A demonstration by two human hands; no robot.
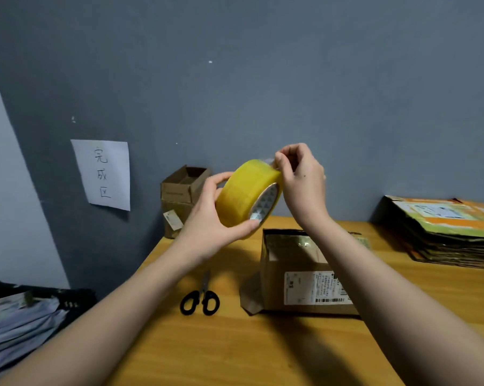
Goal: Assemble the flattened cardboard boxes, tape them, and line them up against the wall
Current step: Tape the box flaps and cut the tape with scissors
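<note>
Your two bare forearms fill the near edge of the view, reaching over the wooden table point(235, 344) toward the yellow tape roll point(246, 190), which you hold in the air above the table's far half. Fingertips point(277, 162) of your right hand point(302, 179) pinch at the roll's top rim, seemingly on the loose tape end, though the end itself is too clear to make out. Your left hand point(207, 215) grips the roll across its width, thumb on the near face by the printed core, fingers behind.

Judging by its look, the roll is light and rigid, its film thin, sticky and prone to tearing, so keep cradling the sides and peel from the rim.

Below the roll stands an open brown cardboard box point(299, 274) with a white shipping label on its near side; it looks light, and its flaps should bend easily, so steady it by a wall when you tape. Left of that box lie black-handled scissors point(200, 298). Beyond the roll, an assembled box point(179, 196) sits against the grey wall point(235, 79), right of a handwritten paper sign point(103, 174). Right of the roll, flattened boxes point(444, 232) are stacked.
</note>
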